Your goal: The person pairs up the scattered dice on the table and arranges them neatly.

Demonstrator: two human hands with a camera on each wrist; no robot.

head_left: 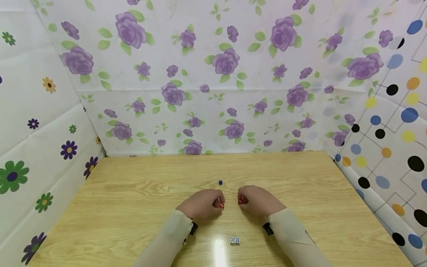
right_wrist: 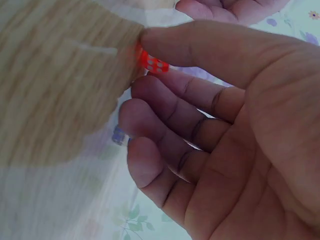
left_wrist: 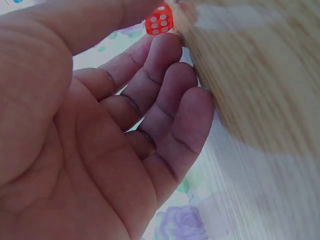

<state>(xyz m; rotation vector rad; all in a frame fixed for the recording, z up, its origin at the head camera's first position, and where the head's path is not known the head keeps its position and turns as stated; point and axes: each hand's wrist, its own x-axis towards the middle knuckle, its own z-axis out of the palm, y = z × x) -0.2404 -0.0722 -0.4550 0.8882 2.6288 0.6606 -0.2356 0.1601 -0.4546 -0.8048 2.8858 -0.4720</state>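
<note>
Near the middle of the table, my left hand [head_left: 204, 204] pinches a red die [head_left: 221, 206] with white dots between thumb and forefinger. Facing it a short gap away, my right hand [head_left: 259, 201] pinches another red die [head_left: 240, 201] the same way. In the left wrist view, the left red die [left_wrist: 160, 20] shows at the fingertips, partly covered by the thumb. The right red die [right_wrist: 154, 62] sits under the thumb in the right wrist view. Both hands are low over the wooden table.
Beyond the hands lies a blue die [head_left: 220, 182]. Two white dice [head_left: 235, 240] sit side by side nearer to me, between the forearms. The wooden table [head_left: 133, 193] is bordered by a flowered cloth [head_left: 207, 111] behind and patterned cloths at both sides.
</note>
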